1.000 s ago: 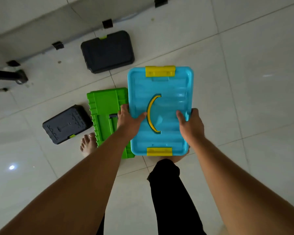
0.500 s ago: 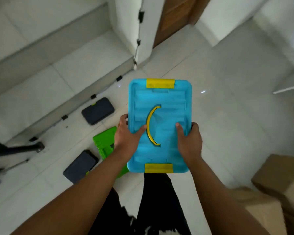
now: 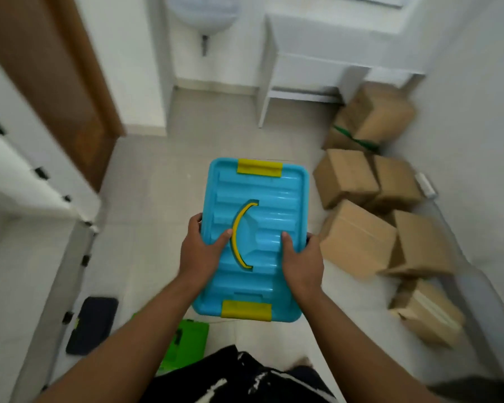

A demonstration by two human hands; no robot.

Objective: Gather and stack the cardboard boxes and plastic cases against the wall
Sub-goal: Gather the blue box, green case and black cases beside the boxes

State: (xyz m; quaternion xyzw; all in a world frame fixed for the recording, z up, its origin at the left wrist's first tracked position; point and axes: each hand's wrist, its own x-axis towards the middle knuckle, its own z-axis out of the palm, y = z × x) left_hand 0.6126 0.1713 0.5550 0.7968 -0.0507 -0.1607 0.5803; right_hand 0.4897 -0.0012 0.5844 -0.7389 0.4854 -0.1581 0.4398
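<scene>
I carry a blue plastic case with yellow latches and a yellow handle, level in front of me above the floor. My left hand grips its left edge, thumb on the lid. My right hand grips its right edge the same way. Several cardboard boxes lie scattered on the floor along the right wall. A green plastic case and a dark plastic case lie on the floor at lower left.
A brown wooden door stands at the left. A white shelf unit is at the back, with a white basin on the far wall. Pale tiled floor stretches ahead of me.
The view has swung up and to the right, away from the cases on the floor and toward the boxes by the right wall. Both hands keep the same hold on the blue case.
</scene>
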